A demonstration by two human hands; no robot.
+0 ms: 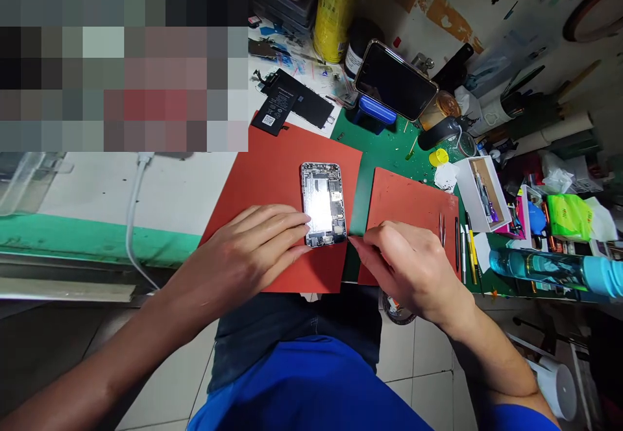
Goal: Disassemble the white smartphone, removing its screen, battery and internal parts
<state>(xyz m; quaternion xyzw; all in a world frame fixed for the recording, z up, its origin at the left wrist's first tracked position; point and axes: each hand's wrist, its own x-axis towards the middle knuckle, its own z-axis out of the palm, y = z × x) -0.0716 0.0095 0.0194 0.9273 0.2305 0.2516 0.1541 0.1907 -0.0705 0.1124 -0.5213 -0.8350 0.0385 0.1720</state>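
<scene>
An opened smartphone (323, 204), its bright metal inside and circuit parts showing, lies on a red mat (272, 184). My left hand (260, 243) rests at its left edge. The fingers are stretched out, with the fingertips and thumb against the phone's side and lower left corner. Beside the lower right corner, my right hand (411, 262) has its fingers curled into a pinch. Whatever may be between those fingertips is too small to make out. Above the phone, a black phone battery (276, 111) overlaps the red mat and a dark flat panel (311, 105).
Tweezers (442, 228) lie on a second red mat (409, 191), with pens (471, 249) alongside. A propped-up phone (396, 80) stands behind. A white box (484, 191) holds tools; a blue bottle (555, 272) lies at right. A white cable (131, 217) hangs over the left edge.
</scene>
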